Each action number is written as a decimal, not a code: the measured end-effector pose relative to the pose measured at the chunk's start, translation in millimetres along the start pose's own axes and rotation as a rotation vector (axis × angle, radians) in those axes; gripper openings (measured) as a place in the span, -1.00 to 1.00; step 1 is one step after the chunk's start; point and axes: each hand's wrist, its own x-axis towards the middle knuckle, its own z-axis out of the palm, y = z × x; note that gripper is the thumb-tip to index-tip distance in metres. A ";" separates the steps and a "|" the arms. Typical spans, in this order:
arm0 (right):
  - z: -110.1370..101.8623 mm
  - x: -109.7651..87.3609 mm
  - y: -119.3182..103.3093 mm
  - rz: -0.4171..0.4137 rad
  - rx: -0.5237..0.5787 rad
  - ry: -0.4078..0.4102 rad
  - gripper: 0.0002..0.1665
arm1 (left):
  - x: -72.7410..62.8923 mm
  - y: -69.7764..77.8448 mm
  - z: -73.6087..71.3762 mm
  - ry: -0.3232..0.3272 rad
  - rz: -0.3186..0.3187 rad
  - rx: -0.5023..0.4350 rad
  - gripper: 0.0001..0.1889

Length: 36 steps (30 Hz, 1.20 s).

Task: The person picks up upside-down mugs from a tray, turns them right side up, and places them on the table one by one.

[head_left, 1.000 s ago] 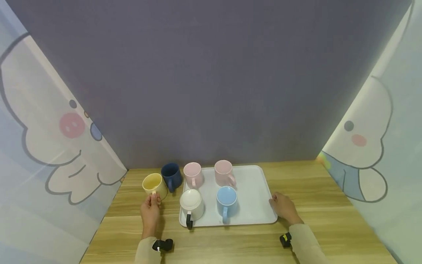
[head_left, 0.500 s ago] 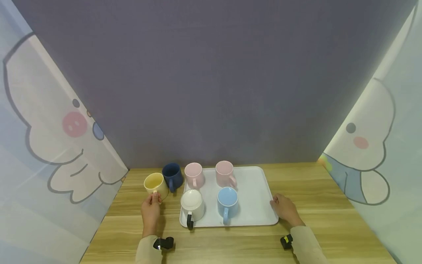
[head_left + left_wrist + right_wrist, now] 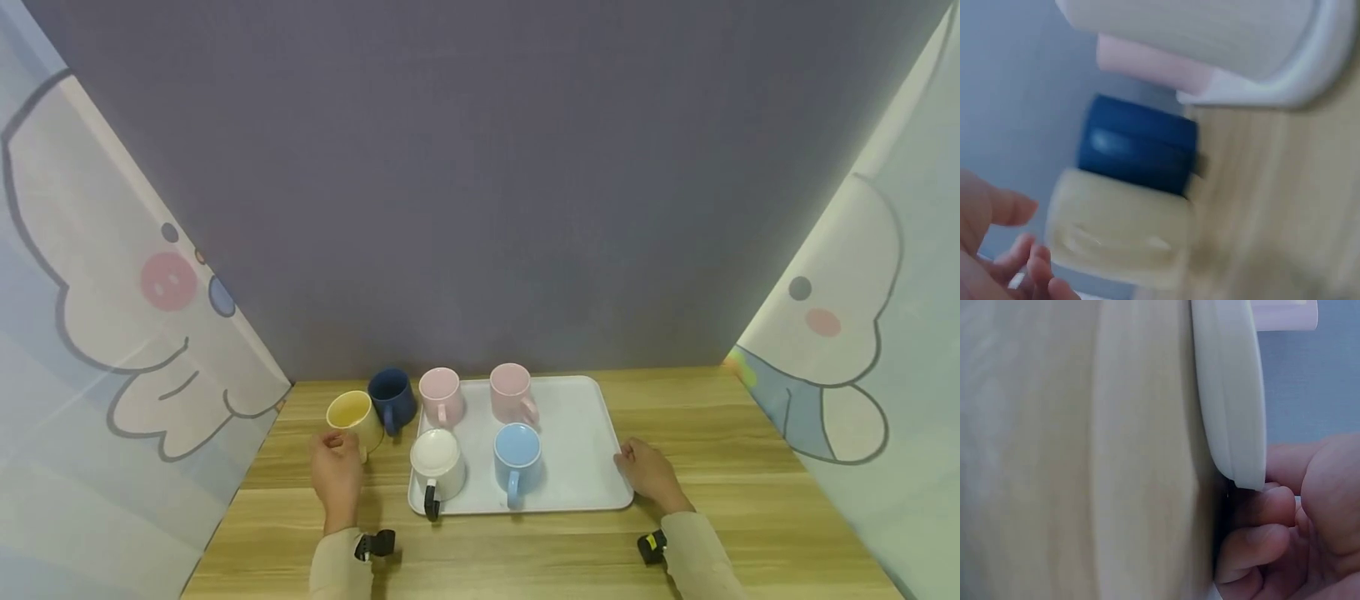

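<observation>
A yellow mug (image 3: 360, 423) stands upright on the table, left of a dark blue mug (image 3: 392, 402). Just in front of the yellow mug is my left hand (image 3: 337, 472), its fingers loosely curled around nothing. In the left wrist view the fingers (image 3: 1038, 265) show apart from that mug, a gap between thumb and fingertips. My right hand (image 3: 651, 475) grips the right edge of a white tray (image 3: 581, 433), thumb over the rim and fingers curled beneath it. On the tray stand a white mug (image 3: 437, 467) with a black handle, a light blue mug (image 3: 517, 458) and two pink mugs.
One pink mug (image 3: 441, 398) stands at the tray's back left, the other pink mug (image 3: 511, 394) at its back middle. A dark grey wall (image 3: 495, 208) rises behind the wooden table (image 3: 480, 554). Printed panels stand on both sides.
My left hand has let go of the yellow mug's handle and drawn slightly left and up. The mug stays in place. My right hand keeps its hold on the tray.
</observation>
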 end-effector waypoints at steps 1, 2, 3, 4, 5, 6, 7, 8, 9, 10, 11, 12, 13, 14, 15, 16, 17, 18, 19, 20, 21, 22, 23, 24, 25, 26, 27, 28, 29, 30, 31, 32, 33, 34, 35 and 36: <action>-0.3 0.0 0.1 0.000 0.000 0.000 -0.83 | 0.0 5.6 0.9 -0.005 0.035 -0.004 -0.73; -0.4 0.1 0.3 0.001 0.001 0.000 -0.83 | 0.0 11.7 1.8 -0.026 0.072 -0.011 -0.77; -0.6 0.1 0.3 0.002 0.002 -0.001 -0.83 | 0.2 17.9 3.2 -0.069 0.107 -0.023 -0.79; -0.7 0.2 0.4 0.002 0.003 -0.002 -0.83 | 0.3 23.7 4.8 -0.125 0.134 -0.030 -0.81; -0.8 0.2 0.4 0.002 0.004 -0.002 -0.82 | 0.7 28.9 7.3 -0.192 0.153 -0.038 -0.82; -0.7 0.5 0.8 0.003 0.006 -0.002 -0.83 | 0.9 33.7 9.7 -0.269 0.159 -0.055 -0.81; -0.5 0.8 0.9 0.002 0.006 -0.001 -0.83 | 1.4 37.4 13.2 -0.343 0.160 -0.063 -0.81; -0.3 1.2 1.2 0.003 0.006 0.000 -0.83 | 2.0 40.7 16.8 -0.415 0.161 -0.064 -0.80; -0.3 1.3 1.1 0.002 0.006 0.001 -0.83 | 2.8 43.1 20.8 -0.489 0.150 -0.075 -0.78; -0.3 1.4 1.1 0.001 0.006 0.002 -0.83 | 3.7 44.6 24.8 -0.550 0.136 -0.073 -0.77; -0.1 1.7 1.2 0.001 0.006 0.005 -0.83 | 4.7 45.4 28.7 -0.605 0.129 -0.067 -0.77; 0.0 2.1 1.4 0.000 0.004 0.006 -0.83 | 5.6 45.9 31.8 -0.656 0.113 -0.063 -0.75; 0.1 2.3 1.4 0.000 0.002 0.006 -0.82 | 6.5 46.0 35.3 -0.703 0.096 -0.060 -0.74; 0.1 2.3 1.4 -0.001 0.002 0.005 -0.82 | 7.3 45.9 37.8 -0.749 0.077 -0.061 -0.72; 0.1 2.3 1.4 -0.002 0.001 0.004 -0.82 | 8.1 45.4 40.2 -0.794 0.057 -0.065 -0.70; 0.0 2.3 1.5 -0.002 0.001 0.002 -0.82 | 9.2 44.3 42.5 -0.831 0.052 -0.060 -0.69; -0.1 2.2 1.6 -0.001 0.002 0.002 -0.81 | 9.9 43.3 44.4 -0.869 0.047 -0.063 -0.66; -0.3 2.0 1.4 0.000 0.002 0.000 -0.81 | 10.7 42.4 46.2 -0.905 0.030 -0.071 -0.64; -0.6 1.8 1.3 0.000 0.004 -0.002 -0.81 | 11.6 41.3 47.9 -0.938 0.022 -0.082 -0.63; -0.9 1.6 1.1 0.002 0.006 -0.002 -0.81 | 12.9 39.8 49.8 -0.967 0.018 -0.091 -0.61; -1.0 1.6 1.0 0.003 0.006 -0.002 -0.80 | 14.1 38.5 51.4 -0.991 0.017 -0.101 -0.60; -1.3 1.5 0.9 0.003 0.007 -0.002 -0.80 | 15.2 37.8 53.1 -1.009 0.010 -0.111 -0.60; -1.3 1.4 0.8 0.003 0.006 0.001 -0.80 | 16.2 37.4 54.6 -1.022 -0.003 -0.123 -0.60; -1.3 1.5 0.7 0.002 0.005 0.002 -0.80 | 17.8 36.5 56.5 -1.033 -0.018 -0.139 -0.61; -0.9 1.6 0.9 0.001 0.004 0.003 -0.80 | 19.2 35.5 58.4 -1.048 -0.027 -0.160 -0.61; -0.7 1.5 0.9 -0.001 0.005 0.007 -0.80 | 20.1 35.1 59.9 -1.058 -0.043 -0.178 -0.61; -0.5 1.4 1.0 -0.002 0.006 0.008 -0.80 | 20.7 34.8 61.5 -1.064 -0.060 -0.196 -0.62; -0.3 1.1 0.9 -0.002 0.007 0.010 -0.80 | 21.3 34.4 63.1 -1.069 -0.076 -0.214 -0.62; -0.3 0.7 0.9 0.001 0.009 0.011 -0.80 | 21.9 33.8 64.8 -1.076 -0.086 -0.230 -0.63; -0.3 0.3 0.9 0.004 0.010 0.011 -0.81 | 22.3 33.3 66.5 -1.081 -0.100 -0.249 -0.63; -0.4 0.0 0.4 0.005 0.011 0.012 -0.81 | 22.4 33.4 67.3 -1.079 -0.115 -0.262 -0.63; -0.5 -0.3 0.0 0.006 0.013 0.012 -0.81 | 22.4 33.5 67.9 -1.075 -0.127 -0.270 -0.64; -0.5 -0.4 -0.3 0.009 0.013 0.012 -0.81 | 22.5 33.8 68.5 -1.070 -0.132 -0.274 -0.64; -0.6 -0.8 -0.8 0.010 0.014 0.012 -0.81 | 22.7 34.1 69.0 -1.066 -0.136 -0.273 -0.64; -0.6 -1.0 -1.2 0.011 0.013 0.013 -0.81 | 22.9 34.5 69.5 -1.058 -0.138 -0.270 -0.64; -0.6 -1.2 -1.6 0.011 0.012 0.014 -0.81 | 22.9 35.2 70.1 -1.043 -0.149 -0.267 -0.65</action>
